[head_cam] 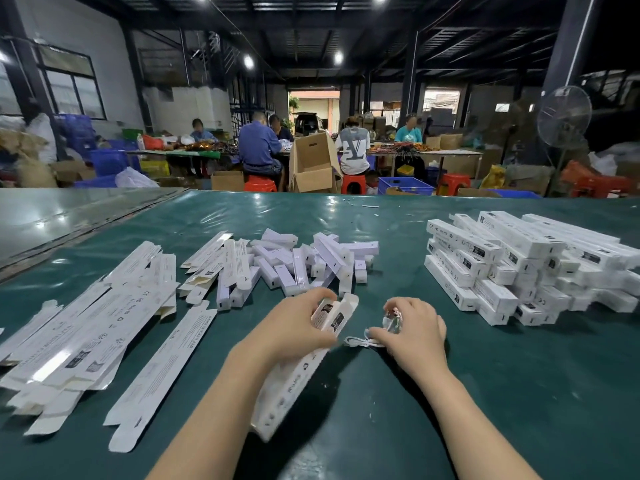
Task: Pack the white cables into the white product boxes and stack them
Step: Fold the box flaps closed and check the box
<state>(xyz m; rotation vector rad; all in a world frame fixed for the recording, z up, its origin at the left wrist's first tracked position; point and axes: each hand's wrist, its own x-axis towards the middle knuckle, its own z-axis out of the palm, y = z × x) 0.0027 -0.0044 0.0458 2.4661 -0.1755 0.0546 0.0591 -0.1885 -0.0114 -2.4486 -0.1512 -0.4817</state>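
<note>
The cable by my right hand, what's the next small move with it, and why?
Probably feed the cable into the open end of the box. The left hand holds the box tilted with its end flap open toward the right hand, which grips the bagged cable just beside that opening, and the cable is not yet inside.

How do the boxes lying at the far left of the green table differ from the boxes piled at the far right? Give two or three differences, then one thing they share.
1. The left boxes are flat, unfolded sleeves; the right boxes are folded into full shape.
2. The left boxes lie loosely fanned on the table; the right boxes are stacked in crossed layers.
3. The left boxes show open end flaps; the right boxes look closed.

Both are long, white and printed.
</note>
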